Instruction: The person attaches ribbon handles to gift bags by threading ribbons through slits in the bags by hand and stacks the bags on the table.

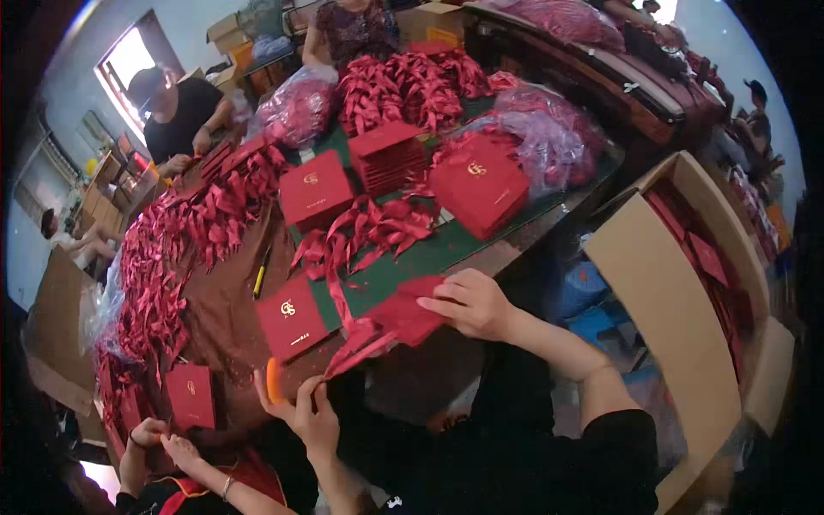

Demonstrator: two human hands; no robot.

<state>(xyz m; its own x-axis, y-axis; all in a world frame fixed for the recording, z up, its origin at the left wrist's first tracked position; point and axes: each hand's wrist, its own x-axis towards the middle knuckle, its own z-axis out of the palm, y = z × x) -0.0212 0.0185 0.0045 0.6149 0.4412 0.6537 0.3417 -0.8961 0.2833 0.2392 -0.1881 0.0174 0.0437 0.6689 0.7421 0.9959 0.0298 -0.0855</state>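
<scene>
My left hand (311, 416), low in the centre, pinches the end of a red ribbon (365, 348) between thumb and finger. An orange curved object (274, 380) rests against its other fingers; its kind cannot be made out. My right hand (472, 305) is closed on the far edge of a red piece (416, 313), blurred by motion, above the table's near edge. The ribbon runs from this piece to my left hand. Just left of it lies a red folder (292, 318) with a gold logo. Loose red ribbons (369, 236) lie beyond, on the green mat (378, 292).
Stacks of red folders (390, 159) and plastic bags of red material (549, 137) cover the far table. A yellow pen (259, 281) lies left. An open carton (669, 300) stands at right. A co-worker's hands (163, 438) work at lower left; other people sit across the table.
</scene>
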